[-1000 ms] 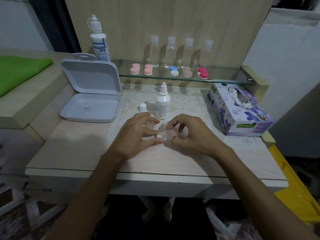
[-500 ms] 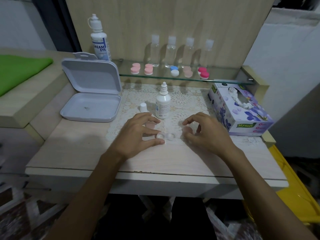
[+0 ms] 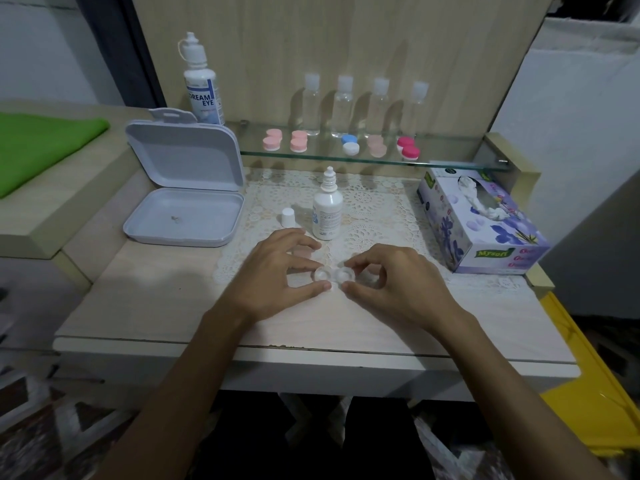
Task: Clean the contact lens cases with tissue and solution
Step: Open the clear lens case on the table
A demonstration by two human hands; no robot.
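- Table [image 3: 145, 306] is holding everything, with the open grey box [image 3: 183, 216] sitting back left
- Tissue box [image 3: 485, 233] is sitting off to my right
- My left hand [image 3: 277, 275] is pinching one end of the lens case [image 3: 334, 274], which is lying on the table between my hands
- My right hand [image 3: 388, 282] is pinching the other end
- Solution bottle [image 3: 327, 211] is standing just behind, cap [image 3: 287, 217] sitting beside it

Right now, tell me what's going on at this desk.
A person is handling a clear contact lens case on the desk: the left hand pinches its left well, the right hand its right well. Both wells are uncapped. A small solution bottle stands open behind, its cap beside it. The tissue box sits at the right; no tissue is in hand yet.
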